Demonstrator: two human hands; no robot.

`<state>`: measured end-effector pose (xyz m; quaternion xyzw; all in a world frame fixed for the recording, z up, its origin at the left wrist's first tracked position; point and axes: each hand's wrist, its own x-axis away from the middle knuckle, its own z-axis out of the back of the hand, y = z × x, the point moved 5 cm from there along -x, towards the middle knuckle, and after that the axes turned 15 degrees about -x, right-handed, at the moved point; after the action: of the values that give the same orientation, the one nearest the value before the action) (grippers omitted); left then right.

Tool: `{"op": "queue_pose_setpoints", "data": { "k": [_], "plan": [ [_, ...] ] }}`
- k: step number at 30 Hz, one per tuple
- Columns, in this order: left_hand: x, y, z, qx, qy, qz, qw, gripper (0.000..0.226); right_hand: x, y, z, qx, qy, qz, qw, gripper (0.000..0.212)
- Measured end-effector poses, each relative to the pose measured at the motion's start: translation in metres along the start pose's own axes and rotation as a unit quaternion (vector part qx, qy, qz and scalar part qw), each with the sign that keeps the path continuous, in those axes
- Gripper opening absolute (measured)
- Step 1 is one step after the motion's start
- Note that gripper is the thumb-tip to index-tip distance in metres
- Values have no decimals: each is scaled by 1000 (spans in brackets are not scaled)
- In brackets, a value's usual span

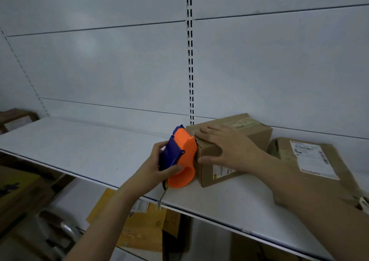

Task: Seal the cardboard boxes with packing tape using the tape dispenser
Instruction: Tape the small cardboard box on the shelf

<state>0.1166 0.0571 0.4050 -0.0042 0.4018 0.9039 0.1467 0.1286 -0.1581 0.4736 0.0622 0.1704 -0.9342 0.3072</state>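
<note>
Head view: left hand [159,165] grip wraps orange-blue tape dispenser [179,159]; right hand [227,149] spread flat on cardboard box [235,141]; labels unreadable.

Two bare forearms enter the picture, one from about 7 o'clock and one from about 4 o'clock, each ending in bare, ungloved hands: the left hand [159,165] and the right hand [229,151]. No sleeve reaches the visible stretch of either arm. The wrists and fingers show no watch, ring or band. Motion blur softens the right forearm's outline.
</note>
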Motion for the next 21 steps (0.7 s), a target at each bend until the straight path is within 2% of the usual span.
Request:
{"op": "queue_pose_setpoints", "data": {
  "k": [4,6,9,11,15,21],
  "plan": [
    [2,14,-1,-15,-4,0,1000,77,15,13,-5,7,34,6,999,85],
    [-3,25,6,-29,13,5,999,84,24,6,-9,-5,86,-12,996,74],
    [-11,46,3,-87,-21,5,996,81,30,-10,-18,-2,180,-20,984,64],
    [-14,59,-8,-134,-29,-15,990,86,33,-11,-23,-9,212,-18,977,62],
    [-14,63,-14,-177,32,-18,984,82,37,-2,-22,9,216,4,976,61],
    [-1,58,-3,-199,34,4,979,85,34,-5,-22,31,222,11,974,55]
  ]
}}
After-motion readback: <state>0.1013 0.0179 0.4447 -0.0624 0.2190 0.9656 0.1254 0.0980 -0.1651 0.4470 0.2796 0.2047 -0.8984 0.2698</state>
